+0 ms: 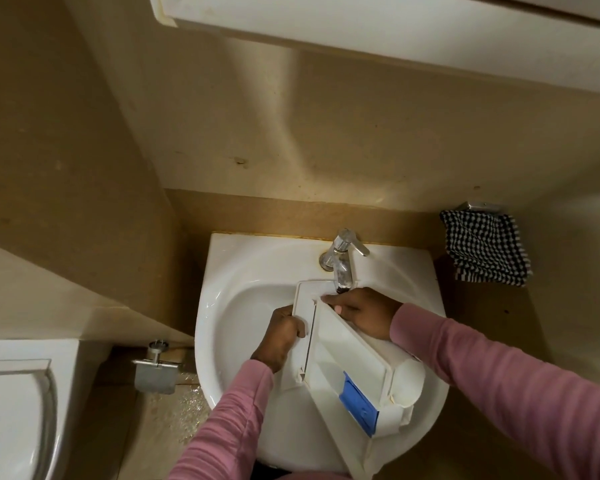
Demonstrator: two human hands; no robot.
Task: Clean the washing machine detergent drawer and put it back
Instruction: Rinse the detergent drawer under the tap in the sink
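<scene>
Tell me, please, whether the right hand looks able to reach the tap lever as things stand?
Probably yes. The right hand holds the far end of the detergent drawer close in front of the tap lever, with nothing between them. It would have to let go first, though the left hand also grips the drawer.

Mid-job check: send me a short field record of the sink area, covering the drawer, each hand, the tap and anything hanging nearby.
drawer: white plastic detergent drawer with blue insert, tilted over the white ceramic sink
left hand: grips the drawer's left edge
right hand: holds its far end, just below the spout
tap: chrome tap; water flow cannot be told
nearby: black-and-white checked cloth hanging on the wall, right of the sink
</scene>
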